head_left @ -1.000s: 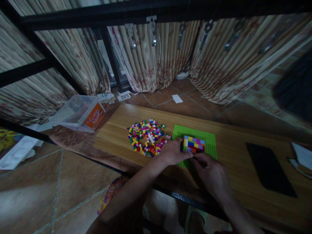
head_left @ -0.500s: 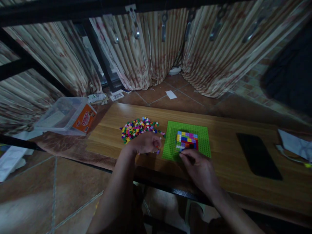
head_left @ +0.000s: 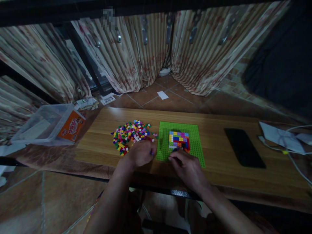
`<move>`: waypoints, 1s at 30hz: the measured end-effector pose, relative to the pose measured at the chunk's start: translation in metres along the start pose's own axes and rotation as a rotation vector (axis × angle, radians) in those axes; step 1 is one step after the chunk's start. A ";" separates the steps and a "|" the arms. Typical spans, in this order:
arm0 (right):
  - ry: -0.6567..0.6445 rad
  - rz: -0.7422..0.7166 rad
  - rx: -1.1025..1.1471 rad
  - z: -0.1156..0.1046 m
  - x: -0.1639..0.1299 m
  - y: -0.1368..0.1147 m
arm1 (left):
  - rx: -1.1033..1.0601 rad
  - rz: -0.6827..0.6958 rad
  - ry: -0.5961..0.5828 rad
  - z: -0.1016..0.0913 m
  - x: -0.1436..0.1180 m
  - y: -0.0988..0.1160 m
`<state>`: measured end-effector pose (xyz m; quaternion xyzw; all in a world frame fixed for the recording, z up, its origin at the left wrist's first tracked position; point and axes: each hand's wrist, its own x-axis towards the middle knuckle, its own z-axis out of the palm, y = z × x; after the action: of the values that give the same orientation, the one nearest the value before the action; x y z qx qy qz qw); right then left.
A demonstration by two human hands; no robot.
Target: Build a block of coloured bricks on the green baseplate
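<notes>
We see a block of small coloured bricks (head_left: pixel 179 137) standing on the green baseplate (head_left: pixel 194 138), with bare studs around it on the left, far and right sides. Its far and left parts are filled with bricks in close rows of yellow, blue, pink, red and white; towards the near right there is a dark patch, and in this dim light we cannot tell whether it is a gap or shadow. A good many pieces are unplaced: the pile of loose bricks (head_left: pixel 138 128) lies spread on the table (head_left: pixel 213 146), left of the baseplate.

Our left hand (head_left: pixel 142 153) is curled closed at the near side of that pile, a purple brick (head_left: pixel 152 152) showing at its fingertips, not joined to the block. Our right hand (head_left: pixel 188 164) has thumb and forefinger brought close together at the block's near left edge; whether a piece sits between them we cannot tell. The clear box (head_left: pixel 46 139) stands beyond the table's left end.
</notes>
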<state>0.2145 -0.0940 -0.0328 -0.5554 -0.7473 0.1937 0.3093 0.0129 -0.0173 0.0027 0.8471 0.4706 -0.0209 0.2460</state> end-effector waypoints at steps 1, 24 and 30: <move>-0.005 -0.005 -0.010 0.001 -0.001 -0.002 | -0.009 0.014 0.002 -0.001 0.000 0.000; 0.372 0.233 0.032 -0.053 0.014 0.031 | 0.124 0.367 0.420 0.031 0.036 0.066; 0.261 0.261 0.003 -0.051 0.014 0.030 | 0.168 0.325 0.439 0.033 0.037 0.068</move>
<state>0.2680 -0.0742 -0.0112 -0.6676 -0.6220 0.1594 0.3768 0.0949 -0.0325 -0.0095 0.9131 0.3673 0.1639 0.0674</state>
